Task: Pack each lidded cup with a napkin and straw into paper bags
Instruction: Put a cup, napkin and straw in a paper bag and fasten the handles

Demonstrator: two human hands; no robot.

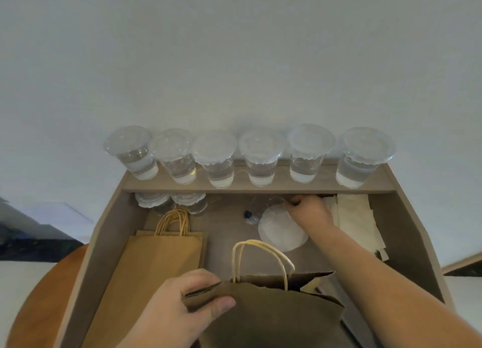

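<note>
Left hand [182,308] at 6 o'clock, grip pinching rim of open paper bag [273,313], thumb on top. Right hand [310,210] reaches toward 1 o'clock under shelf [281,184]. Fingers curled in shadow, can't tell if grip has anything tbh. Napkins [352,217] just beside it at 2 o'clock. Lidded cups [260,157] lined up on shelf at 12. Tip imo: hold bag mouth wide, slide napkin and straw down side so cup sits upright.
</note>
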